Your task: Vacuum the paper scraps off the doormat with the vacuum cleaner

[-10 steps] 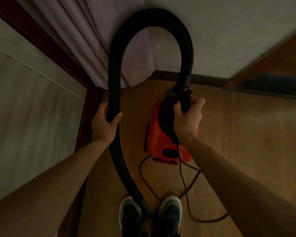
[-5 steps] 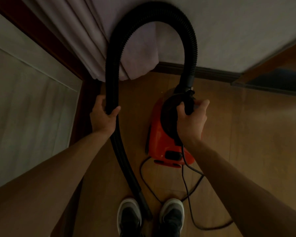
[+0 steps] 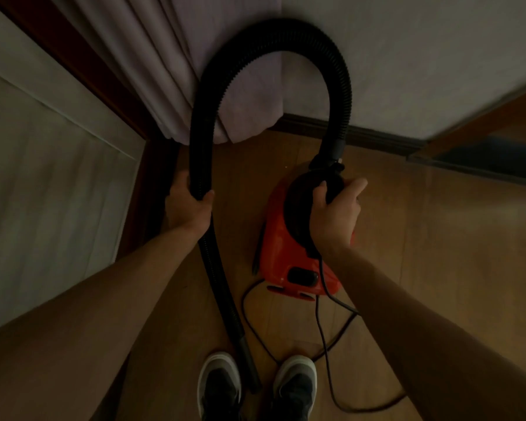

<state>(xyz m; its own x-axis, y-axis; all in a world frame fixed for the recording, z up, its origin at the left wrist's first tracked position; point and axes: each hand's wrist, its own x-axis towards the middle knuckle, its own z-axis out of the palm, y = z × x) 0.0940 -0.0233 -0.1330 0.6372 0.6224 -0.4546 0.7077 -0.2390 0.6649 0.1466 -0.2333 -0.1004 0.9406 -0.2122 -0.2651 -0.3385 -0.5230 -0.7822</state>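
Left hand (image 3: 190,208) wrapped tight round the black hose (image 3: 274,31), thumb over the front; right hand (image 3: 334,217) curled on the black top handle of the red vacuum cleaner (image 3: 278,250), fingers clamped on it. Hose arcs up high from the vacuum's front and comes down through the left grip, with the nozzle end (image 3: 251,372) hanging between the two shoes (image 3: 219,387). Power cord (image 3: 324,344) trails loose on the wood floor (image 3: 438,268), curtain (image 3: 152,71) behind. Versus a second ago: same two grips, hose loop and vacuum barely shifted in view, nozzle still by the feet, so nothing gained yet. Can't tell if the body is lifted or on the floor. Doormat and paper scraps not in view, so probably still fetching the machine, suction not begun
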